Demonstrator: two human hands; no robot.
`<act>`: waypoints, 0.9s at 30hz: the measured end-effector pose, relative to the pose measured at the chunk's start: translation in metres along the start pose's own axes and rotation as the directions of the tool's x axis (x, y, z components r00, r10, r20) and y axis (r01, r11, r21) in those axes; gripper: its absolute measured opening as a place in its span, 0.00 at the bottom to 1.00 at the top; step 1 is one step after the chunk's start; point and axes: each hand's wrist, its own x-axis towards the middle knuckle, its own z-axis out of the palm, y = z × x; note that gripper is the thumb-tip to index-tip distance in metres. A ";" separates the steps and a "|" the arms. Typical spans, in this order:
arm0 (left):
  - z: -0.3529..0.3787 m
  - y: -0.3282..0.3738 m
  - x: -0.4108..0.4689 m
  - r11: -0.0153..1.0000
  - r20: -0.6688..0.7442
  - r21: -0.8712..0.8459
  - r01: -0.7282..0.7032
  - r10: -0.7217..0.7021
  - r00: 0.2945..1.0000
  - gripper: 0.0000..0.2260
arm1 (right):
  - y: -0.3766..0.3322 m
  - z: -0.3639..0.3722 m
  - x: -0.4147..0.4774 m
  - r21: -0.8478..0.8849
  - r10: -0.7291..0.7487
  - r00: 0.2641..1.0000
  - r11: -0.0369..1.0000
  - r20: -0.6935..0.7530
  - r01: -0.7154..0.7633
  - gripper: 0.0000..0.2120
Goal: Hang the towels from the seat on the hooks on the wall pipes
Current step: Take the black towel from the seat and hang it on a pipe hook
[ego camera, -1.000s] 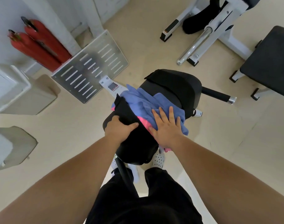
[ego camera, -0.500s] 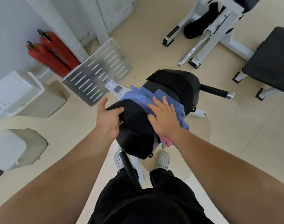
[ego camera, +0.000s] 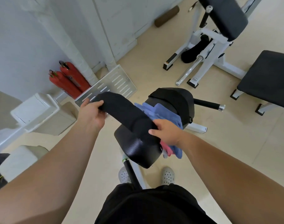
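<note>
A black towel (ego camera: 121, 112) stretches between both hands above the black padded seat (ego camera: 138, 149). My left hand (ego camera: 93, 113) grips its far end, raised up and to the left. My right hand (ego camera: 166, 131) holds its near end over the seat. Under it a blue towel (ego camera: 163, 110) lies bunched on the seat, and a pink towel (ego camera: 166, 148) peeks out below my right wrist. Two white wrapped pipes (ego camera: 73, 50) run down the wall at the upper left; no hooks show on them.
Two red fire extinguishers (ego camera: 68, 81) lean at the wall base beside a slotted metal plate (ego camera: 115, 83). White boxes (ego camera: 36, 109) sit on the floor at left. A white-framed gym bench (ego camera: 215, 38) and a black bench pad (ego camera: 267, 80) stand at right.
The black towel has been lifted off the seat and pulled out long. My left hand rose up and left with one end; my right hand went from lying flat on the towels to holding the other end.
</note>
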 end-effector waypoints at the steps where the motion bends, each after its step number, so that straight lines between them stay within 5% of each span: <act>1: -0.006 -0.004 0.007 0.997 -0.023 0.059 0.057 -0.055 0.998 0.26 | 0.003 -0.004 0.003 -0.046 -0.027 0.998 0.999 -0.057 0.024 0.11; 4: -0.016 -0.024 0.005 0.843 -0.164 0.502 0.193 -0.126 0.978 0.22 | 0.008 -0.014 0.017 -0.189 -0.119 0.975 0.978 -0.188 0.083 0.08; 6: -0.012 -0.045 -0.005 0.602 -0.103 0.796 0.067 0.026 0.994 0.35 | 0.009 -0.018 0.027 -0.209 -0.146 0.967 0.973 -0.210 0.101 0.05; 8: 0.005 -0.067 -0.020 0.263 0.250 0.929 -0.259 0.070 0.966 0.45 | 0.006 -0.018 0.038 -0.284 -0.169 0.972 0.952 -0.163 0.118 0.10; 10: 0.028 -0.089 -0.024 0.003 0.653 0.757 -0.653 -0.053 0.756 0.41 | 0.007 -0.016 0.049 -0.314 -0.209 0.970 0.936 -0.126 0.161 0.11; 12: 0.055 -0.107 -0.024 0.000 0.788 0.603 -0.798 -0.156 0.596 0.30 | 0.010 -0.020 0.056 -0.238 -0.218 0.967 0.954 -0.134 0.182 0.11; 14: 0.074 -0.115 -0.020 -0.002 0.778 0.603 -0.798 -0.220 0.589 0.20 | 0.017 -0.032 0.059 -0.215 -0.214 0.966 0.960 -0.148 0.179 0.08; 17: 0.086 -0.123 -0.001 -0.150 0.780 0.543 -0.826 -0.273 0.562 0.07 | 0.040 -0.055 0.059 -0.101 -0.085 0.964 0.993 -0.252 0.062 0.06; 21: 0.091 -0.123 0.017 -0.172 0.722 0.647 -0.743 -0.175 0.669 0.07 | 0.095 -0.078 0.070 0.192 0.294 0.796 0.955 -0.530 -0.225 0.14; 24: 0.092 -0.122 0.023 -0.118 0.673 0.725 -0.678 -0.088 0.735 0.06 | 0.130 -0.081 0.083 0.453 0.600 0.685 0.788 -0.414 -0.417 0.27; 27: 0.091 -0.121 0.026 -0.204 0.662 0.737 -0.644 0.022 0.750 0.07 | 0.144 -0.077 0.095 0.636 0.721 0.659 0.615 -0.214 -0.467 0.29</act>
